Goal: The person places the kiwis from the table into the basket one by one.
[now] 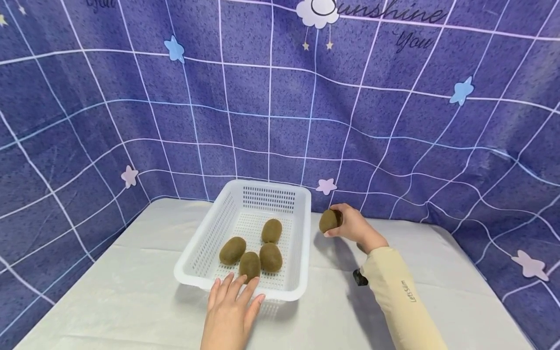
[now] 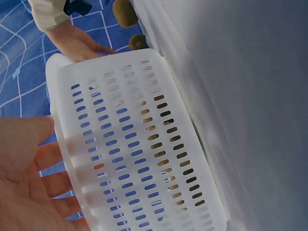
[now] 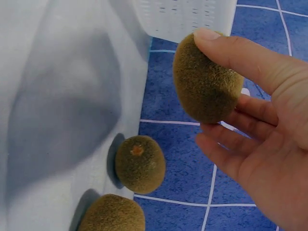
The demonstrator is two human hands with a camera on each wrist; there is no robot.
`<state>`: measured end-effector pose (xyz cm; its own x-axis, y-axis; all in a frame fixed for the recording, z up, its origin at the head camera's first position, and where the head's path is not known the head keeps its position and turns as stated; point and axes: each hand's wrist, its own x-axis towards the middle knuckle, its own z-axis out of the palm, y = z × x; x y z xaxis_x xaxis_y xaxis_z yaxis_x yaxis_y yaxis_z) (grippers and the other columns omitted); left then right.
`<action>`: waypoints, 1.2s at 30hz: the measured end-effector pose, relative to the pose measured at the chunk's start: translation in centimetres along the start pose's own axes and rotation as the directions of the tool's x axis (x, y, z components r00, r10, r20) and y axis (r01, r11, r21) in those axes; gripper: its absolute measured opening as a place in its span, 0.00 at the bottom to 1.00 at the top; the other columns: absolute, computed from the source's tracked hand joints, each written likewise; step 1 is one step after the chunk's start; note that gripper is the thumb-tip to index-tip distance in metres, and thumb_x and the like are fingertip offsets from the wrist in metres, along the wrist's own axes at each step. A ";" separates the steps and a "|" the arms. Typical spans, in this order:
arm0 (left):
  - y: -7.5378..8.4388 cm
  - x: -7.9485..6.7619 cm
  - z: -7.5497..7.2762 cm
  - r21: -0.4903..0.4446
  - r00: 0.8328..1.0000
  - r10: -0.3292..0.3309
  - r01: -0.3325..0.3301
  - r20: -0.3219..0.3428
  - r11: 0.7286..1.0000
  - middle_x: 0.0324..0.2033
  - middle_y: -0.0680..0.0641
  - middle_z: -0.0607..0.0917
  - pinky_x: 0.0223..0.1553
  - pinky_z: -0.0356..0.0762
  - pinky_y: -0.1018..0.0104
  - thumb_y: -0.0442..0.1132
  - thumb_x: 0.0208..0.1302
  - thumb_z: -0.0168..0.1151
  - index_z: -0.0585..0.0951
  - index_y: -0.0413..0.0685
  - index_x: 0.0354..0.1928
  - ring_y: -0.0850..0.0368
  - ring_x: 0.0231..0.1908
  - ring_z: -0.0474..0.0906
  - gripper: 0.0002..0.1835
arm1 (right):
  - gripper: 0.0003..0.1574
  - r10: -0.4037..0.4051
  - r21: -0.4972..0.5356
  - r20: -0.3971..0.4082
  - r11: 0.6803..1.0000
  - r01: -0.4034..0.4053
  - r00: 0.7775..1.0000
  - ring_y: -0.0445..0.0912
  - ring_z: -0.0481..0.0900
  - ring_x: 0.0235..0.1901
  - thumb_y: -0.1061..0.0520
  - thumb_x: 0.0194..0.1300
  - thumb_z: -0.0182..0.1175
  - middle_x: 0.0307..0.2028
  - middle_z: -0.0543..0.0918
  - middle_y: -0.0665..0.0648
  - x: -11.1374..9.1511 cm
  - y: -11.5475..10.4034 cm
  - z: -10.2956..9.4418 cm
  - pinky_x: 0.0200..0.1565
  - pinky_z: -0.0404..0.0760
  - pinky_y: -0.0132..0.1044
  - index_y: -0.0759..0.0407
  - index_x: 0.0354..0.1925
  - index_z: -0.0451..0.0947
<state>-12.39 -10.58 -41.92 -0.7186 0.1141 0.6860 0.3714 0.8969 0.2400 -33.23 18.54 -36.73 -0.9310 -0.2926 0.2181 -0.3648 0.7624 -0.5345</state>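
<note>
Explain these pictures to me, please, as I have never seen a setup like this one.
No machine works here, only bare hands. The wide picture is taken from the head, looking forward and down; the other two are taken from the wrists. On the pale surface stands a white basket with four kiwis in it. The left hand rests at its near edge, while the right hand holds another kiwi to the right of it. The right wrist picture also shows two more kiwis on the surface, one cut off by the frame.
</note>
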 end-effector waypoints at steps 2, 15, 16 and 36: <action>0.0 0.0 0.0 0.000 1.000 0.001 -0.001 -0.001 1.000 0.46 0.44 0.83 0.57 0.64 0.37 0.54 0.67 0.56 0.83 0.49 0.50 0.39 0.54 0.75 0.20 | 0.51 -0.022 0.004 -0.016 1.000 0.022 1.000 0.58 0.77 0.45 0.57 0.40 0.80 0.50 0.77 0.67 0.1 0.0 -0.1 0.53 0.75 0.52 0.72 0.60 0.68; -0.1 -0.2 0.1 0.001 1.000 -0.003 0.003 -0.004 1.000 0.46 0.44 0.83 0.57 0.65 0.36 0.55 0.67 0.56 0.83 0.50 0.49 0.39 0.54 0.75 0.20 | 0.51 -0.057 0.016 -0.060 0.998 0.058 0.997 0.57 0.76 0.47 0.53 0.43 0.79 0.53 0.76 0.66 0.6 -2.0 -1.8 0.50 0.76 0.50 0.67 0.62 0.68; -0.1 -0.2 0.1 0.002 1.000 -0.001 0.001 -0.007 1.000 0.46 0.44 0.84 0.57 0.65 0.36 0.55 0.67 0.56 0.83 0.50 0.49 0.39 0.54 0.75 0.20 | 0.51 -0.063 0.019 -0.061 0.998 0.064 0.996 0.57 0.76 0.47 0.52 0.43 0.79 0.52 0.77 0.65 0.7 -2.3 -1.8 0.50 0.76 0.50 0.67 0.62 0.68; 0.0 -0.1 0.0 -0.011 1.000 0.004 -0.004 -0.021 1.000 0.45 0.42 0.83 0.57 0.65 0.35 0.51 0.64 0.60 0.83 0.46 0.49 0.38 0.53 0.75 0.19 | 0.50 -0.093 0.206 -0.014 0.974 0.094 0.996 0.54 0.76 0.53 0.52 0.47 0.77 0.55 0.75 0.61 4.0 -9.1 -2.3 0.55 0.77 0.48 0.65 0.63 0.66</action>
<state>-12.32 -10.62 -41.95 -0.7048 0.1084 0.7011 0.3804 0.8919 0.2446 -33.61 11.71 -29.13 -0.8929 -0.3539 0.2782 -0.4447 0.5967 -0.6680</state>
